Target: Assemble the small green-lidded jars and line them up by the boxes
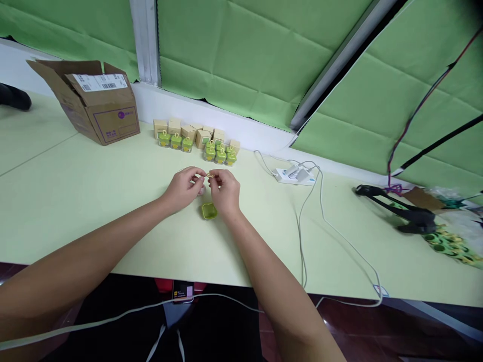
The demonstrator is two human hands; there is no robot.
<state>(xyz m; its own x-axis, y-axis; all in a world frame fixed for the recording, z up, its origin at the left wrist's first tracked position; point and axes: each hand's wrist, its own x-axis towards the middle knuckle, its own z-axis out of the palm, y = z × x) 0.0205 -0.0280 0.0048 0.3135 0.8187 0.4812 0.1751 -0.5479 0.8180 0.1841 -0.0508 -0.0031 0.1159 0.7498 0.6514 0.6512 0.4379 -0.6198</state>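
Observation:
My left hand (185, 187) and my right hand (225, 191) meet above the table, fingertips pinched together. Between them is a small yellow ring-shaped piece (210, 175), like the loops on the finished-looking jars behind. Both hands' fingers close on it. Just below the hands a green square lid (209, 211) lies on the table, its hollow side facing up. A small clear or pale object (203, 191) shows partly behind my left fingers; its kind is hidden.
Small jars with green lids and yellow loops (175, 141) stand in two groups before several small cardboard boxes (188, 131). An open carton (109, 108) is back left. A white power strip (295, 176) with cables lies right. Green pieces (449, 245) and a black stand (400, 206) are far right.

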